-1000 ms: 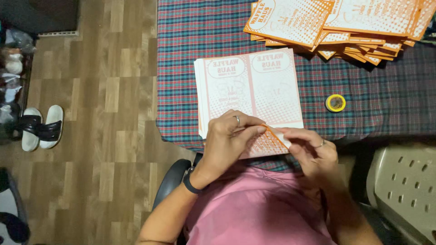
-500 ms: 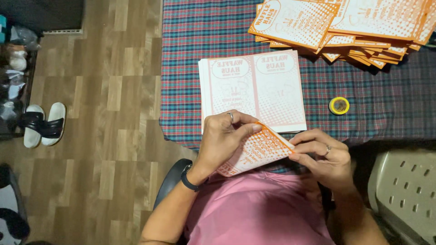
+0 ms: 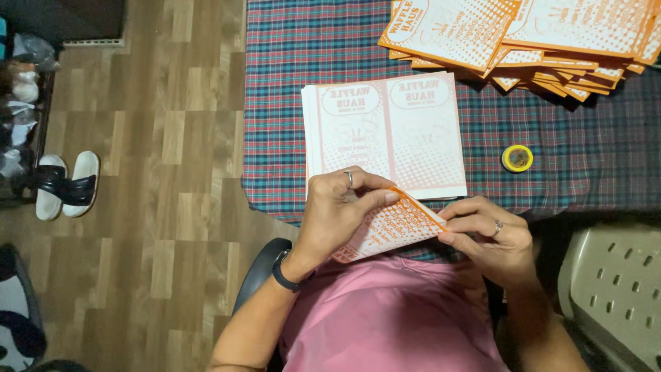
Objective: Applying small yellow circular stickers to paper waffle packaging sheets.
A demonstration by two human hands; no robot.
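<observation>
An orange and white printed paper sheet (image 3: 385, 231), partly folded, is held over my lap at the table's near edge. My left hand (image 3: 337, 213) grips its left part, fingers pressing along the upper fold. At the sheet's right corner my right hand (image 3: 485, 231) pinches it. Just beyond both hands, a stack of pale flat printed sheets (image 3: 385, 131) lies on the plaid tablecloth (image 3: 289, 103). A dark band is on my left wrist and a ring on each hand.
A fanned pile of orange printed sheets (image 3: 523, 34) lies at the table's far right. A small yellow tape roll (image 3: 517, 158) sits right of the pale stack. A beige plastic chair (image 3: 613, 289) stands at lower right. White sandals (image 3: 65, 182) rest on the wooden floor at left.
The folded sheet has come further out from under my left hand and now slants down to the left. My right hand has shifted slightly to the right along its corner.
</observation>
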